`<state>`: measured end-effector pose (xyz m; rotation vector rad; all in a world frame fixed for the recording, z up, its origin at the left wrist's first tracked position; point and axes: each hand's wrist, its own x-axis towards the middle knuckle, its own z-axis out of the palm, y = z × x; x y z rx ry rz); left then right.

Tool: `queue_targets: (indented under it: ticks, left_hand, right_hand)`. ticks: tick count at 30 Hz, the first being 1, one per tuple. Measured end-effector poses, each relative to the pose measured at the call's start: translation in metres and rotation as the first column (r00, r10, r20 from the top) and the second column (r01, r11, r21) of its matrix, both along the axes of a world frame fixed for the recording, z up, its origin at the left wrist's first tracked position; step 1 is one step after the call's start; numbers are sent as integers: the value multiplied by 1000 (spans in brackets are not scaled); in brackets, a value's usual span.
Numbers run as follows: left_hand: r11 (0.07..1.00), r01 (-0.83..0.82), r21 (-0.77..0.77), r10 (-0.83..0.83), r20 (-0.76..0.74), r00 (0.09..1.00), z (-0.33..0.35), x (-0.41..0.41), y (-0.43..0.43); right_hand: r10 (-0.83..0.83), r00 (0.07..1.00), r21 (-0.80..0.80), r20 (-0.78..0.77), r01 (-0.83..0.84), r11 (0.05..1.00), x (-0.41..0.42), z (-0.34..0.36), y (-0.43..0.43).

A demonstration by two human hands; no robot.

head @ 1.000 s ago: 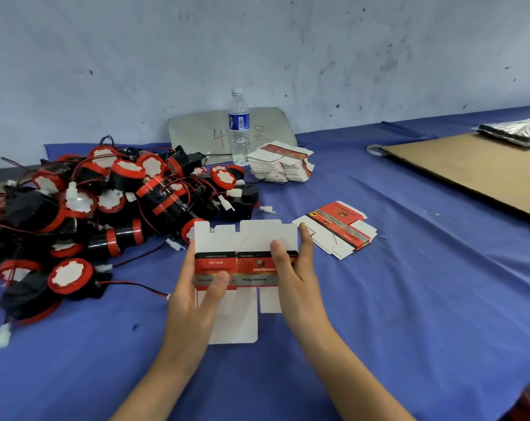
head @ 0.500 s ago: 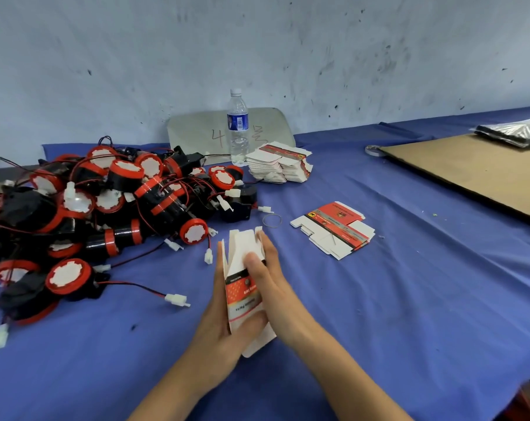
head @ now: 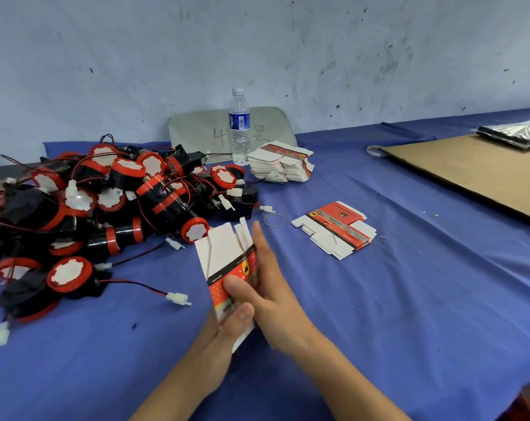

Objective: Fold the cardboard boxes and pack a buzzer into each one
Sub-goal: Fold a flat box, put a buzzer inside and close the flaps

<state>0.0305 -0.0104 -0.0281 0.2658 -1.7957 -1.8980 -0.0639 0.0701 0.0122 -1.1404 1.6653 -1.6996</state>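
A partly folded cardboard box [head: 227,256] stands tilted in the lower centre of the frame, above the blue-covered table [head: 409,299], with its white flaps pointing up and its red printed band facing the camera. The left hand [head: 221,332] grips the box from below, with the thumb curled over the lower front. The right hand [head: 269,290] pinches it from the right: its thumb presses the red band while the straight fingers lie along the box's right side.

A big pile of red-and-black buzzers [head: 105,202], with red wires and white plugs, fills the left of the frame, and its nearest buzzer sits just beside the box's flaps. A stack of flat boxes [head: 280,162] lies in the upper centre, beside a water bottle [head: 239,126] that stands in front of a grey board [head: 196,129] leaning at the wall. A few more flat boxes [head: 336,229] lie right of centre, with a rubber band [head: 273,220] between them and the pile. A brown cardboard sheet [head: 476,174] lies at the right edge.
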Motion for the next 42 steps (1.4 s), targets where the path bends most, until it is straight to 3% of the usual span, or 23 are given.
queue_targets:
  ticks: [4, 13, 16, 18, 22, 24, 28, 31, 33, 36, 42]
  left_hand:
    - [990, -73, -124, 71, -23, 997, 16, -7, -1]
    - [905, -297, -304, 257, -167, 952, 23, -6, -10]
    - [827, -412, -382, 364, -193, 911, 24, -6, -11]
    - [765, -488, -420, 447, -199, 872, 24, -5, -11]
    - [783, -495, -376, 445, -217, 869, 21, -8, -13]
    - [792, -455, -408, 405, -208, 890, 20, -9, -14]
    - [702, -335, -628, 249, -224, 942, 19, -11, -10]
    - [744, -286, -604, 244, -152, 958, 20, -10, -9]
    - [722, -282, -632, 252, -139, 958, 19, -10, -10]
    - [727, -289, -623, 253, -148, 956, 20, -8, -8]
    - [941, -201, -271, 124, -278, 952, 30, -1, -2]
  right_hand:
    - [-133, 983, -168, 127, 154, 974, -11, 1, 3]
    - [-205, 970, -230, 132, 231, 945, -8, 3, 4]
    - [-324, 944, -181, 60, 330, 927, -5, 1, 2]
    - [-391, 918, -142, -69, 379, 915, 0, 0, 2]
    - [-329, 912, -137, -245, 303, 943, 8, -3, 0]
    - [-251, 952, -123, -176, 232, 965, 9, -1, -1]
    - [-108, 971, -259, 214, 163, 952, -1, 2, 1]
    - [-126, 925, -227, 359, 217, 949, -12, 4, 4]
    - [-161, 918, -180, 363, 239, 954, -15, 4, 4]
    - [-124, 933, -231, 338, 210, 950, -16, 4, 6]
    - [-11, 983, -254, 182, 57, 966, -14, 8, 13]
